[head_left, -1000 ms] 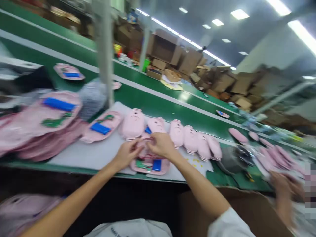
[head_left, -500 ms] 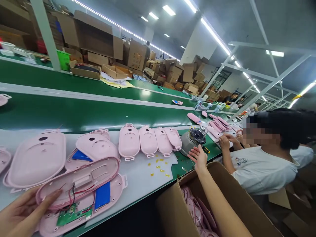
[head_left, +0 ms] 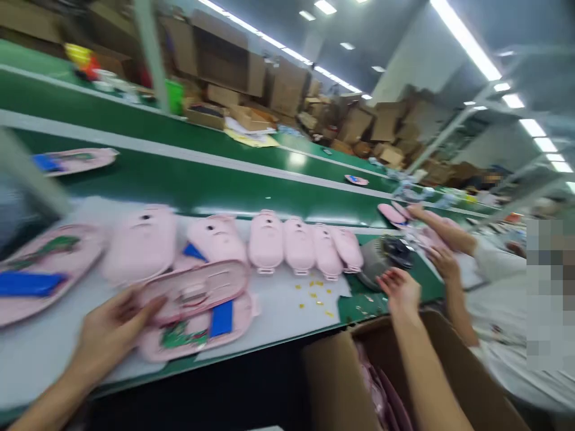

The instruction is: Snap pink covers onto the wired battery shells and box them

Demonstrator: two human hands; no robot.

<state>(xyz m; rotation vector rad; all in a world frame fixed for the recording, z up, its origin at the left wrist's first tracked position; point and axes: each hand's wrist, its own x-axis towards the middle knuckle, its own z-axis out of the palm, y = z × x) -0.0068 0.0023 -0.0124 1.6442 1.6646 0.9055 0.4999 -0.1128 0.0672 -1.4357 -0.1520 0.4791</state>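
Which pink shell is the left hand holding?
The pink shell with its hollow side showing, above a blue block and green board; only it has the left hand gripping its end.

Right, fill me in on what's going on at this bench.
A person's left hand holds a pink cover tilted over a pink base with a green circuit board and a blue block in it. The right hand is raised near a grey device; blur hides whether it holds anything. More pink shells stand in a row on the white sheet, behind scattered yellow bits. To the right, another person's hands are among pink parts.
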